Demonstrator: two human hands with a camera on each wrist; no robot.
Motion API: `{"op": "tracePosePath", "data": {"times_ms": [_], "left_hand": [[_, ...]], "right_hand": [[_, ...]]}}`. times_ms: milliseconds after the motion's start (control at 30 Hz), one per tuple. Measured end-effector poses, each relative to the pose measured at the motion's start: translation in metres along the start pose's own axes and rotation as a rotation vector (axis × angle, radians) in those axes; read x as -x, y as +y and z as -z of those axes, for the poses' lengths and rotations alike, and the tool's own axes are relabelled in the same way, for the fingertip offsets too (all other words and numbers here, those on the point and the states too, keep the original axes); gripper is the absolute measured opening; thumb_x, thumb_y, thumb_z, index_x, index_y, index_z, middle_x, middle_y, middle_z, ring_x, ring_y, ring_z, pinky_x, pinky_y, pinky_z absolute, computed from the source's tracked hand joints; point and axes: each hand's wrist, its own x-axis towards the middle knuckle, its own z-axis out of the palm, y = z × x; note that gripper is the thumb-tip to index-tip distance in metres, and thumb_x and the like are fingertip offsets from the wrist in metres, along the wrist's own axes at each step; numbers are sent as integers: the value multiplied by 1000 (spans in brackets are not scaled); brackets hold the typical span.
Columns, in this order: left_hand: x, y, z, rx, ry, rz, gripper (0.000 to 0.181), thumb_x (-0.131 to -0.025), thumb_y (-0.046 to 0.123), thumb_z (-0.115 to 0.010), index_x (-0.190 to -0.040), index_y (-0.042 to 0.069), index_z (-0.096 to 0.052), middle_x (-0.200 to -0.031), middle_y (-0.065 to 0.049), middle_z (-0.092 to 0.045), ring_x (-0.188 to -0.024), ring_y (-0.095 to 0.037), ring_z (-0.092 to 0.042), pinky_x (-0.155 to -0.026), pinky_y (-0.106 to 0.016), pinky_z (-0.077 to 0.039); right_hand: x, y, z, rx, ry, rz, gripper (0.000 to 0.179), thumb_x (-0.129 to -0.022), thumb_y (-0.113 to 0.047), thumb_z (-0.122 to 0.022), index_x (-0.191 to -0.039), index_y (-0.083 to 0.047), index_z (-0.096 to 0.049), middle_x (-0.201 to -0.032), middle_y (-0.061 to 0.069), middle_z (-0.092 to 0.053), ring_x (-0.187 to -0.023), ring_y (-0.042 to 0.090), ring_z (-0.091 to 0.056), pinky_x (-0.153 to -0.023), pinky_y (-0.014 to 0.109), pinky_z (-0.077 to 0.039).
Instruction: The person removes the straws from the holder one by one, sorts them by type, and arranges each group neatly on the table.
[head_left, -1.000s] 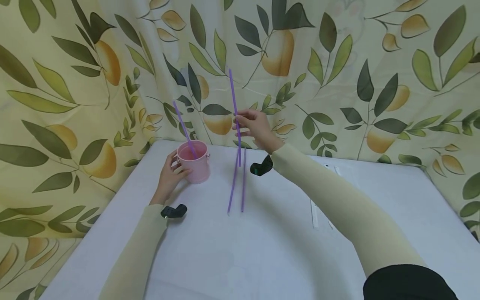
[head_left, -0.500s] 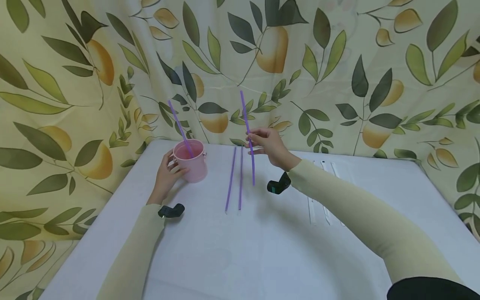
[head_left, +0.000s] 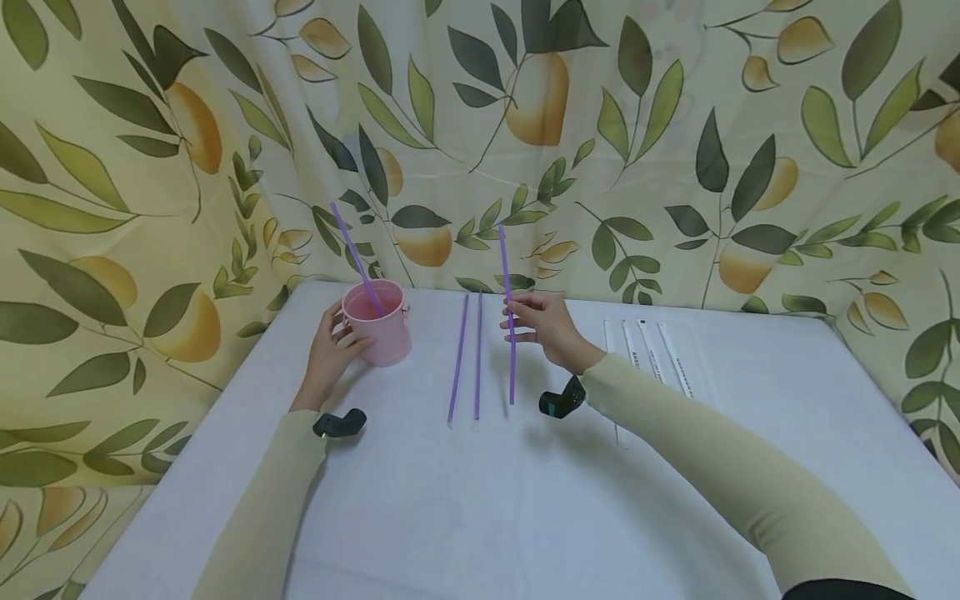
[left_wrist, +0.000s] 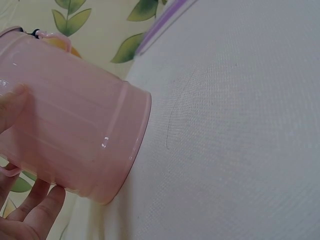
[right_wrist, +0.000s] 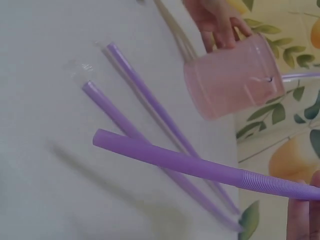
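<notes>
My left hand (head_left: 330, 354) grips the side of a small pink bucket (head_left: 386, 337), which stands on the table with its mouth up. A purple straw (head_left: 352, 250) leans inside the bucket, its upper part sticking out over the rim. With thumb and fingers, my right hand (head_left: 551, 329) pinches another purple straw (head_left: 506, 262), held nearly upright right of the bucket. In the right wrist view this held bendy straw (right_wrist: 170, 160) shows its ribbed section close to the fingers. Between bucket and right hand, two more purple straws (head_left: 458, 362) lie side by side; clear film shows at their ends.
Several thin clear or white strips (head_left: 651, 354), some with black print, lie on the table to the right, partly behind my right forearm. The white table (head_left: 420, 517) ends at a curtain (head_left: 675, 167) patterned with leaves and fruit.
My right hand has come down and to the right with its straw, away from over the two lying straws. The left hand still holds the bucket in place.
</notes>
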Motion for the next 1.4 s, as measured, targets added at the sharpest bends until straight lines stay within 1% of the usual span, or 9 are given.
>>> {"op": "tracePosePath", "data": {"times_ms": [133, 300, 367, 567, 767, 967, 1067, 1200, 1400], "left_hand": [[1, 1, 2, 16, -6, -5, 86, -83, 15, -71, -150, 22, -18, -151, -15, -28, -136, -36, -35, -110, -45, -42], [7, 11, 3, 61, -24, -22, 84, -83, 8, -70, -150, 16, -19, -150, -19, -27, -135, -38, -35, -111, -46, -41], [10, 17, 2, 67, -27, -17, 84, -84, 6, -69, -150, 15, -18, -151, -19, -27, -135, -39, -35, -111, -46, -40], [16, 24, 0, 62, -23, -1, 81, -85, 5, -67, -150, 14, -19, -152, -18, -26, -136, -38, -35, -111, -45, -40], [16, 24, 0, 67, -22, 2, 81, -85, 6, -67, -150, 15, -19, -152, -17, -26, -136, -38, -34, -112, -45, -40], [14, 23, 0, 57, -23, 2, 82, -85, 7, -67, -150, 15, -19, -152, -17, -26, -136, -38, -34, -112, -46, -40], [14, 23, 0, 57, -24, 2, 81, -85, 6, -67, -150, 15, -19, -152, -17, -25, -137, -38, -33, -112, -46, -40], [15, 24, 0, 55, -26, -1, 81, -85, 6, -67, -150, 14, -18, -152, -17, -25, -136, -39, -34, -112, -46, -40], [15, 24, 0, 51, -24, -5, 81, -85, 6, -67, -150, 14, -19, -152, -17, -26, -136, -39, -34, -111, -46, -40]], "right_hand": [[-2, 11, 2, -35, 17, -49, 37, -96, -17, -52, -128, 2, -51, -104, 5, -60, -82, 11, -67, -87, 40, -58], [-7, 24, 5, -103, 18, -92, 42, -97, -17, -51, -133, 5, -46, -120, 15, -56, -86, 13, -66, -98, 46, -50], [-8, 29, 6, -107, 21, -104, 43, -97, -17, -51, -133, 5, -45, -121, 17, -55, -87, 14, -65, -100, 48, -48], [-13, 39, 4, -93, 41, -109, 40, -97, -17, -50, -131, 5, -47, -117, 15, -57, -87, 13, -65, -100, 47, -50], [-17, 43, 3, -85, 46, -93, 39, -97, -16, -51, -129, 7, -49, -108, 11, -60, -85, 13, -65, -97, 46, -52], [-23, 48, 4, -40, 48, -116, 40, -96, -17, -53, -129, 6, -50, -118, 19, -59, -82, 11, -67, -89, 36, -58], [-26, 50, 5, -11, 66, -138, 39, -95, -18, -54, -128, 4, -52, -121, 19, -59, -84, 13, -68, -83, 31, -60], [-28, 51, 5, 34, 100, -171, 36, -95, -18, -55, -126, 2, -55, -111, 13, -62, -80, 12, -64, -72, 22, -60], [-35, 56, 4, 48, 121, -187, 35, -94, -12, -57, -123, 6, -56, -91, 5, -62, -65, 7, -57, -56, 14, -54]]}}
